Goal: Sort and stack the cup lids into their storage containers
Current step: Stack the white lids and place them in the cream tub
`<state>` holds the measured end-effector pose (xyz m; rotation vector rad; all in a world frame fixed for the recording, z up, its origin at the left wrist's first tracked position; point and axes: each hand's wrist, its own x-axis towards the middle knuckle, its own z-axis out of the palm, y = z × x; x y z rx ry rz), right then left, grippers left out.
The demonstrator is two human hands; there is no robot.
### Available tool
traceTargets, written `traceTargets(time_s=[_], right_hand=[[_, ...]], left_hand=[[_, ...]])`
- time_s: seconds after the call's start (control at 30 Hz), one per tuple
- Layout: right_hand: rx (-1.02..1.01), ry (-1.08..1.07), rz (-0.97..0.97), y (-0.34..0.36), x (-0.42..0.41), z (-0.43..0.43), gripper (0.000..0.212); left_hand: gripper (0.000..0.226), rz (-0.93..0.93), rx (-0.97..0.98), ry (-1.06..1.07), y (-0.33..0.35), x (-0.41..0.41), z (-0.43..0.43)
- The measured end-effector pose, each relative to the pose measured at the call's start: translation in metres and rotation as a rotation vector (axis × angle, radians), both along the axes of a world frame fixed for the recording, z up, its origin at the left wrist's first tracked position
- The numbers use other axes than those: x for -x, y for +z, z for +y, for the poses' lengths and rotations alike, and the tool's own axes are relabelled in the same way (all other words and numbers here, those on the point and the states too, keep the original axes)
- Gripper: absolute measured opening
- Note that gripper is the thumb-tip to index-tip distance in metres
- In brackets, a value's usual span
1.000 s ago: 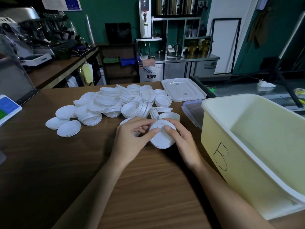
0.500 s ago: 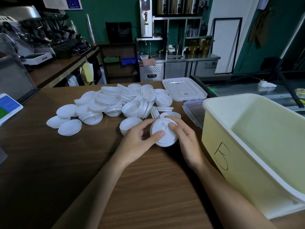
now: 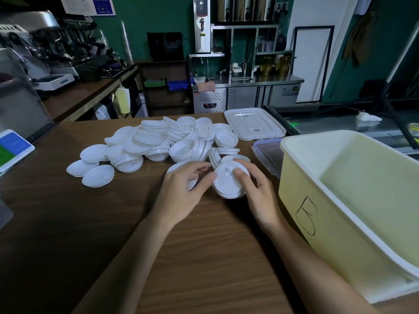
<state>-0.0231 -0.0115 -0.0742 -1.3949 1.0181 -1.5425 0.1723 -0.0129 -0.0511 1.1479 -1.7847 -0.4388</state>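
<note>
Wooden bench [image 3: 204, 257], heap of white cup lids [image 3: 158, 141], fingers [image 3: 243, 180] of left hand [image 3: 181, 196] and right hand [image 3: 260, 196] grasping lid stack [image 3: 226, 185], yellow container [image 3: 292, 189] alongside.

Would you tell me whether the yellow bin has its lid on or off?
Off: the yellow bin is uncovered, its inside showing; a flat white box lid lies apart on the counter.

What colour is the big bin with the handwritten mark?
The bin is pale yellow with a white rim, best seen in the head view.
</note>
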Motion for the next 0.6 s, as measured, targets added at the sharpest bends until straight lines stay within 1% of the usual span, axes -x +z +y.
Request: traceTargets(time_s=[0.03,0.07,0.13,0.17,0.23,0.3,0.37,0.47,0.6], right_hand=[[-0.003,-0.014,0.007,0.000,0.001,0.000,0.037],[-0.007,-0.019,0.014,0.000,0.001,-0.001,0.037],[-0.019,-0.010,0.027,-0.001,0.001,0.000,0.038],[-0.025,-0.003,0.031,-0.001,0.001,0.000,0.039],[-0.035,0.012,0.029,-0.001,0.001,0.000,0.040],[-0.041,0.017,0.022,-0.001,0.001,0.000,0.040],[-0.043,0.017,0.016,-0.001,0.002,0.000,0.040],[-0.045,0.016,0.014,0.000,0.001,0.000,0.040],[-0.051,0.023,0.015,0.000,0.001,-0.001,0.040]], left_hand=[[0.033,-0.096,0.089,0.073,0.000,-0.007,-0.004],[0.028,-0.194,0.128,0.134,-0.001,-0.014,-0.007],[0.030,-0.346,0.087,0.211,-0.005,-0.025,-0.012],[0.031,-0.392,0.055,0.218,-0.008,-0.029,-0.014],[0.028,-0.421,0.053,0.201,-0.011,-0.032,-0.015],[0.025,-0.394,0.081,0.196,-0.012,-0.031,-0.018],[0.027,-0.328,0.065,0.203,-0.012,-0.031,-0.020],[0.029,-0.194,0.014,0.204,-0.009,-0.027,-0.019],[0.030,-0.008,-0.006,0.189,0.003,-0.021,-0.012]])
